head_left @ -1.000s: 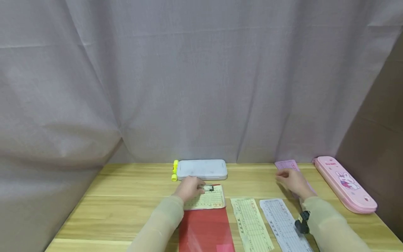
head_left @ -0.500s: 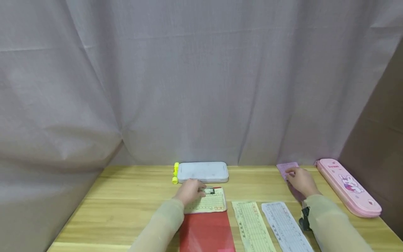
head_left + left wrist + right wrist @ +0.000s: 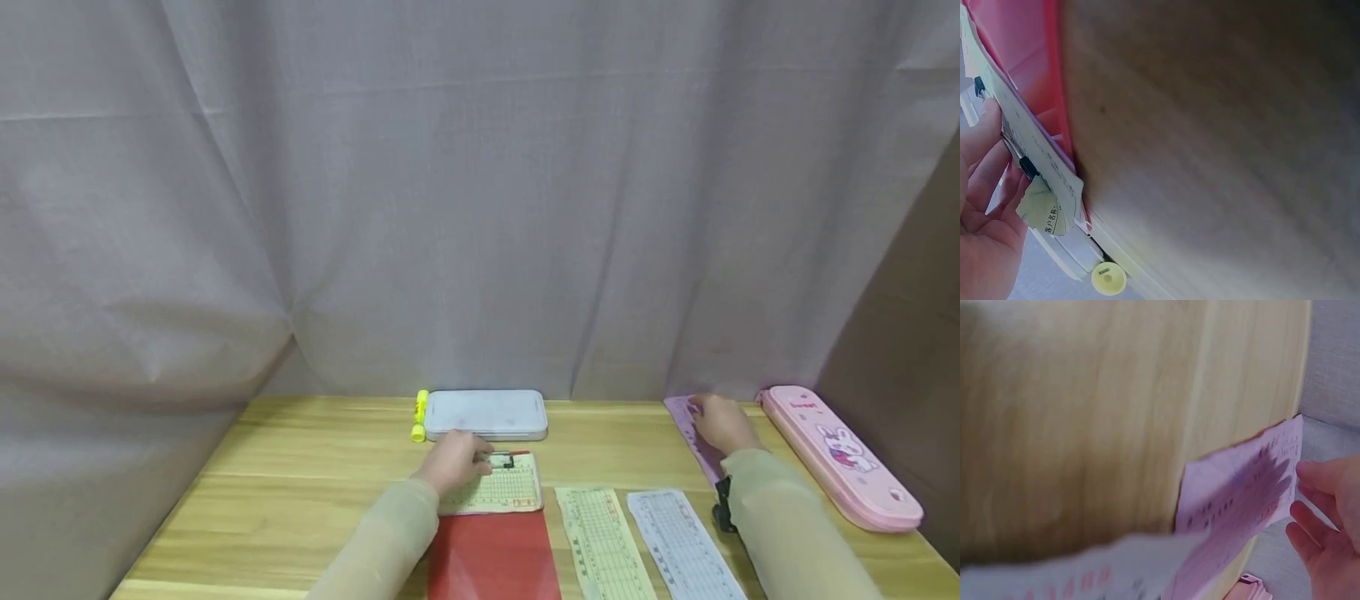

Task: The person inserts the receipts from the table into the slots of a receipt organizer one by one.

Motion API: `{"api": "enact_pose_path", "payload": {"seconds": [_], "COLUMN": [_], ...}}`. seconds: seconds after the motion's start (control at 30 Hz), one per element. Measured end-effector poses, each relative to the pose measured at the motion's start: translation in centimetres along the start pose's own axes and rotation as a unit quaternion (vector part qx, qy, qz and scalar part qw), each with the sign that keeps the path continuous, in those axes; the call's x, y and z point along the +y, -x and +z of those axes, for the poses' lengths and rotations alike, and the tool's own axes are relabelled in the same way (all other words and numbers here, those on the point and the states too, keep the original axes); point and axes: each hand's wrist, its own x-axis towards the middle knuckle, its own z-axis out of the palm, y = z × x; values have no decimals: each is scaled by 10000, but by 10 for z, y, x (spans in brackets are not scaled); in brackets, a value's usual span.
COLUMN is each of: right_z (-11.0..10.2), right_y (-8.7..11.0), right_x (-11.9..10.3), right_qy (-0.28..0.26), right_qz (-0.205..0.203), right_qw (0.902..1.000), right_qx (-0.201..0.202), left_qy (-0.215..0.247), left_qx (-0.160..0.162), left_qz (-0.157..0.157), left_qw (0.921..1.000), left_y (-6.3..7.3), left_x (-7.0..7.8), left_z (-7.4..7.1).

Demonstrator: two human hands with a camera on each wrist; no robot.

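My left hand (image 3: 452,462) is at the top of a red clip folder (image 3: 492,554). Its thumb and fingers pinch the folder's metal clip (image 3: 1011,145), which has black ends. Under the clip lies a stack of pale yellow form slips (image 3: 495,492); a curled slip corner (image 3: 1041,206) sticks up beside it. At the back right, my right hand (image 3: 724,423) reaches over a purple-pink form slip (image 3: 688,421). In the right wrist view its fingers are spread a little apart, fingertips right at the slip's far end, and their shadow falls across the paper.
A yellow slip (image 3: 603,542) and a bluish-white slip (image 3: 686,542) lie right of the folder. Behind it stand a white flat case (image 3: 486,412) and a yellow glue stick (image 3: 420,417). A pink rabbit pencil case (image 3: 840,458) lies far right. A grey curtain (image 3: 480,208) closes off the back.
My right hand has moved right and away from me, down toward the far end of the purple-pink slip. The left hand keeps its place at the clip.
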Motion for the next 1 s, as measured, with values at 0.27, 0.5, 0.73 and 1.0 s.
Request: {"api": "enact_pose_path", "payload": {"seconds": [0.27,0.5,0.73,1.0], "right_z": [5,8,8,8], "right_y": [-4,-8,-9,-7], "right_x": [0,-2,-3,5], "right_qy": [54,78,199,-10], "right_qz": [38,-201,-48,408], "right_qw": [9997,9996,9996,9989], "right_qx": [-228,-203,-217,-224], "left_qy": [11,5,15,2], "left_qx": [-4,-8,-19,-6], "left_qz": [59,74,70,41], "left_qw": [10000,10000,10000,10000], "left_y": [1,0,0,1], "left_x": [4,0,0,2], "left_z": [-2,-3,-5,-5]}}
